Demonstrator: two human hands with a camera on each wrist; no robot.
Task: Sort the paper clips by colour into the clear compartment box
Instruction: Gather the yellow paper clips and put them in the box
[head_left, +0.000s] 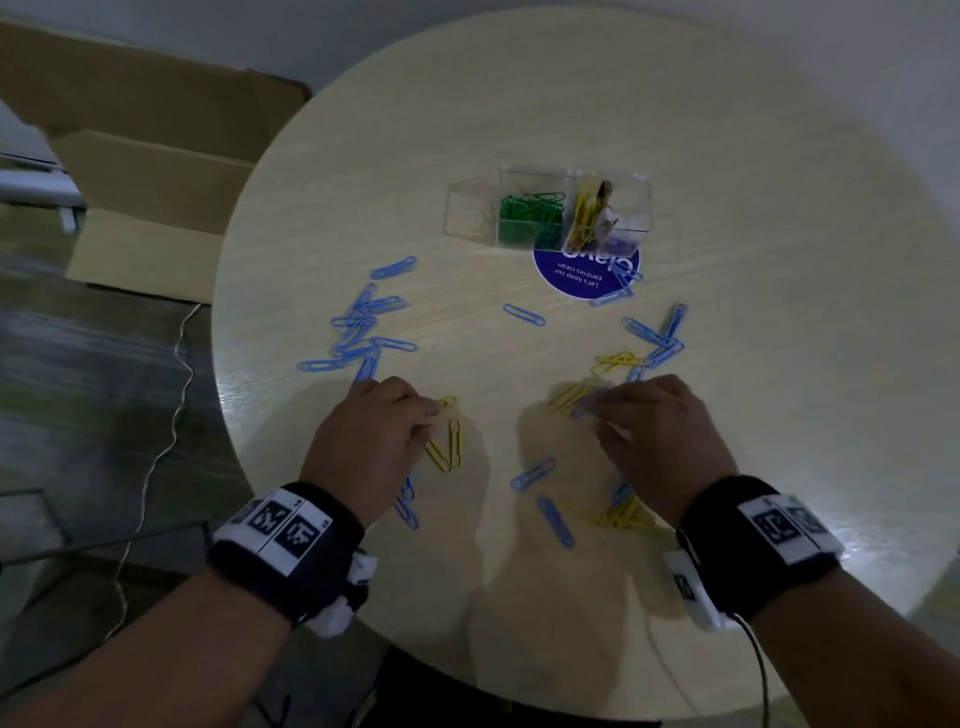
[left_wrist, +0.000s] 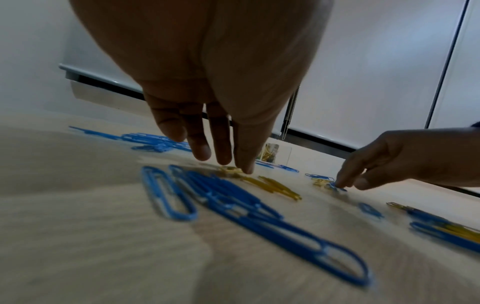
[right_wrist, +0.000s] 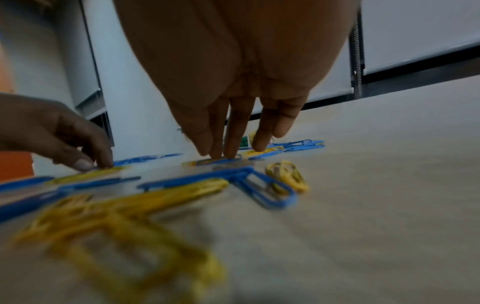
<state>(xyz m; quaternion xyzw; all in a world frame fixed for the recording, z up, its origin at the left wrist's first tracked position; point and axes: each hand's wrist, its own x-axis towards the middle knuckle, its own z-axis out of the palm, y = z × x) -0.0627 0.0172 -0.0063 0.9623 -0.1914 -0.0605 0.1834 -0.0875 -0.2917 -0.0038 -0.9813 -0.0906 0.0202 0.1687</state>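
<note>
- Wristbands (head_left: 283, 540) w/ black-and-white coded tags sit closest to the head cam, one per wrist; codes not readable as text.
- Left hand (head_left: 371, 434): fingertips (left_wrist: 245, 167) down on a yellow clip (head_left: 448, 401) at the near-left of the table (head_left: 727, 130). Thumb and forefinger seem to be closing on it, but whether it's actually gripped I can't tell.
- Right hand (head_left: 657, 441): fingers (right_wrist: 231, 142) fairly straight, tips pressing a blue clip (right_wrist: 221, 160) that lies over yellow ones; looks like sliding or pinning, not lifting.
- Paper clips spread loose: blue heap (head_left: 366, 325) far-left, a blue/yellow mix far-right, more yellow (head_left: 623, 514) under the right wrist.
- Clear compartment box (head_left: 550, 213) stands well beyond both hands, mid-table. Green clips (head_left: 530, 210) fill one cell, yellow the next; left cell looks empty.
- Handling, my guess: clips v. light, stiff wire w/ slick coating, lying flat so hard to get under. Best drag one to a bare patch or tip up a rounded end, then pinch across the loops. Heaped ones prob. snag and come up in chains.
- Writing: round blue sticker (head_left: 576, 275) partly under the box, seen upside down, reads "Let's keep our pantries clean"; big white logo above it is cut off, not legible.
</note>
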